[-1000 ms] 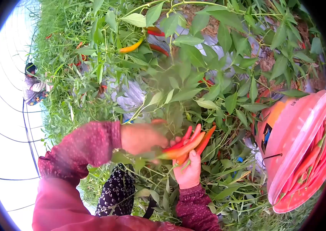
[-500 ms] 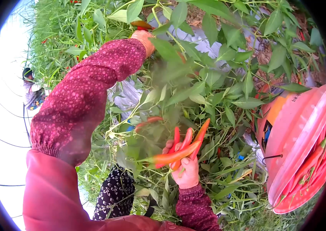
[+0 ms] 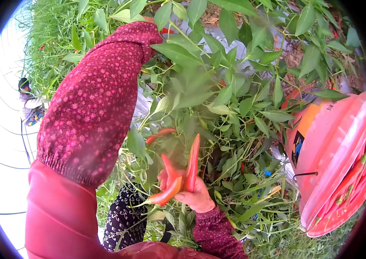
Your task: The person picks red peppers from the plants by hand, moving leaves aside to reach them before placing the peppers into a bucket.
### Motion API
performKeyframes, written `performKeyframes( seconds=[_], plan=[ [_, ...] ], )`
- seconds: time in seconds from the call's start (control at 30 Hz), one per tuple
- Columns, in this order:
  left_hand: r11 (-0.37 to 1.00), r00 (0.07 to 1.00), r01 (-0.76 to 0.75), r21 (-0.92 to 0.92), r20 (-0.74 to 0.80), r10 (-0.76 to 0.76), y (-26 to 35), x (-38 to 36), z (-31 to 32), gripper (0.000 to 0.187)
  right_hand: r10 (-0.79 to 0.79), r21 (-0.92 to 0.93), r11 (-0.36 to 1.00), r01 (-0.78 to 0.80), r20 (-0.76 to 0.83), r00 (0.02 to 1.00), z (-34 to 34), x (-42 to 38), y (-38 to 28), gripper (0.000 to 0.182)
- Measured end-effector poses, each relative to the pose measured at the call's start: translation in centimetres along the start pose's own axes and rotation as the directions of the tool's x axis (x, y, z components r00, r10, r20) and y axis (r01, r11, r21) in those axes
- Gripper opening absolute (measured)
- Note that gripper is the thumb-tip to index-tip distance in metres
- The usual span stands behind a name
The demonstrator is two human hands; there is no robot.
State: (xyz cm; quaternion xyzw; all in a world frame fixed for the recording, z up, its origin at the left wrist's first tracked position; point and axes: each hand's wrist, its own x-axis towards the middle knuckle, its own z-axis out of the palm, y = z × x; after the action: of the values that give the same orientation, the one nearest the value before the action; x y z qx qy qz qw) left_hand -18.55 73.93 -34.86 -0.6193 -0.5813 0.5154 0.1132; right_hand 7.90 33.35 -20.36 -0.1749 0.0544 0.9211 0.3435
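Observation:
My left hand (image 3: 149,20) reaches in among the leaves at the top left. Only a little skin shows past the patterned sleeve (image 3: 92,95), so its fingers and anything in them are hidden. A red pepper (image 3: 167,31) lies just beside it. Lower down, my right hand (image 3: 193,195) is closed round three visible peppers: a long upright red one (image 3: 193,162), a shorter red one (image 3: 169,167) and an orange-red one (image 3: 166,192) pointing left. Another red pepper (image 3: 161,134) hangs in the foliage above this hand.
A pink bucket (image 3: 321,138) of red peppers (image 3: 347,190) stands tilted at the right. Leafy pepper plants (image 3: 234,99) fill the middle. My patterned trouser leg (image 3: 124,216) shows at the bottom. Another person (image 3: 31,105) is far off at the left.
My left hand has gone up and left, deeper behind leaves. My right hand has shifted left, its peppers turned and fewer of them visible.

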Motion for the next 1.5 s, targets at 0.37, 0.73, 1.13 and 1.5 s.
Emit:
performKeyframes(
  seconds=[0.37, 0.73, 1.13, 1.5],
  plan=[
    [0.766, 0.778, -0.556, -0.322, -0.527, 0.343, -2.9, -13.1, -9.3, 0.025, -0.024, 0.065, 0.998, 0.017, 0.112, 0.993, -0.7, -0.1, 0.2, 0.045],
    [0.607, 0.897, -0.377, -0.7, -0.439, 0.051, -5.2, -24.9, -7.1, 0.026, -0.034, 0.068, 0.997, 0.029, 0.072, 0.997, -0.1, -0.6, -0.4, 0.042],
    [-0.046, 0.885, -0.333, -0.942, -0.329, 0.331, -1.4, -42.8, -3.1, 0.032, -0.196, 0.042, 0.976, 0.213, -0.251, 0.948, -0.3, -0.2, 0.1, 0.043],
    [0.258, 0.753, -0.497, -0.828, -0.264, 0.603, 2.0, -44.9, -2.7, 0.046, -0.112, -0.129, 0.988, 0.087, -0.192, 0.975, -0.3, 0.7, -1.6, 0.076]
  ],
)
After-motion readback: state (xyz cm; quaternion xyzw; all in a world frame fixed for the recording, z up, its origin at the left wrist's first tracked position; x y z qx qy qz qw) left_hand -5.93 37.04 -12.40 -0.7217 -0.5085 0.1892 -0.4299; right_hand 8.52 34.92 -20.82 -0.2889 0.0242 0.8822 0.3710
